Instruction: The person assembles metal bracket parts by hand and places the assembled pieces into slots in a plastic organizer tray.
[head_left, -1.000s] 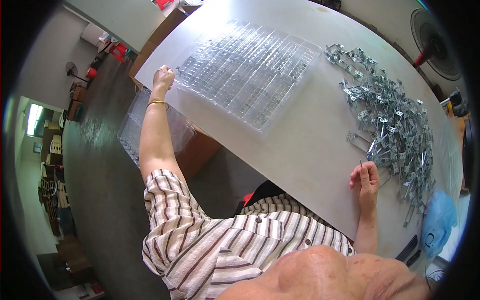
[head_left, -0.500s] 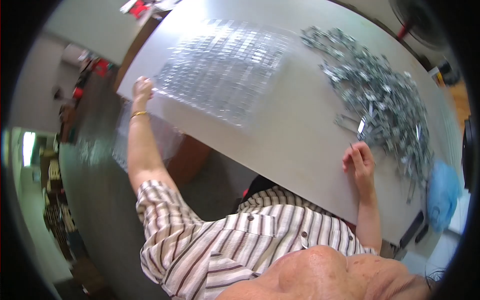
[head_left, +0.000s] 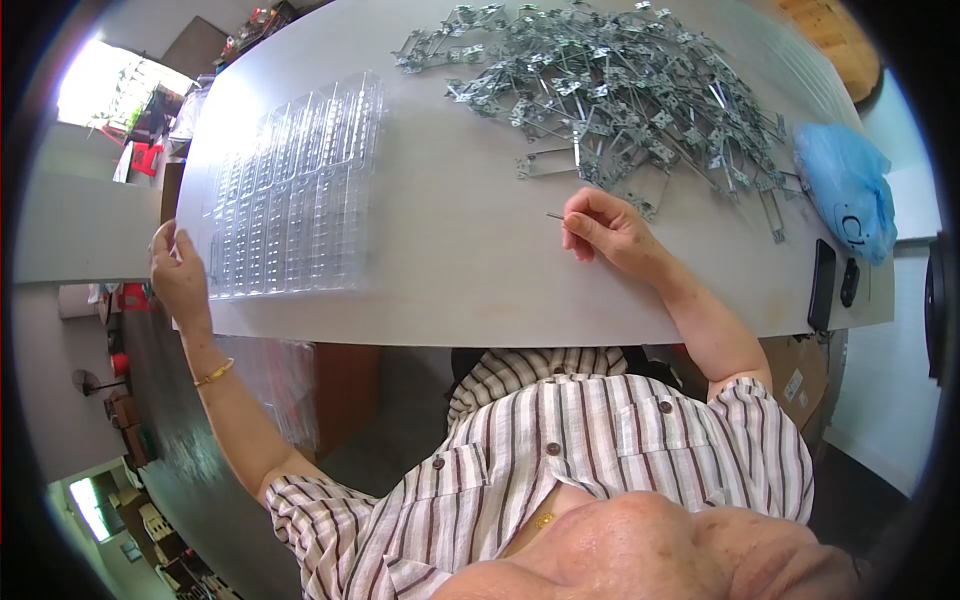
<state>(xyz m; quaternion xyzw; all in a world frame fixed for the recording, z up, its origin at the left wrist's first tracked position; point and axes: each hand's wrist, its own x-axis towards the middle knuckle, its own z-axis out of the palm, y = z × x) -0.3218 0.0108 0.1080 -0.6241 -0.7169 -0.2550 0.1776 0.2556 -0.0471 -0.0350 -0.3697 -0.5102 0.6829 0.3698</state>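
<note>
My left hand (head_left: 180,280) is at the left end of the table, beside a clear plastic tray (head_left: 365,215) with rows of small compartments. Its thumb and fingers are apart, and I see nothing between them. Between the thumb and fingers of my right hand (head_left: 605,232) is a thin metal pin (head_left: 553,215), its tip sticking out to the left. This hand is above the table, just in front of a large heap of metal brackets (head_left: 610,90) with small hinged-looking plates.
A blue plastic bag (head_left: 848,190) sits at the right end of the white table (head_left: 450,290). Near it lie a black phone (head_left: 822,285) and a small dark object (head_left: 849,282). Under the table are clear plastic sheets (head_left: 285,385) and a cardboard box (head_left: 800,385).
My view has turned, so the table now lies level across it. The left hand has come off the tray's near corner. The right hand still pinches the pin.
</note>
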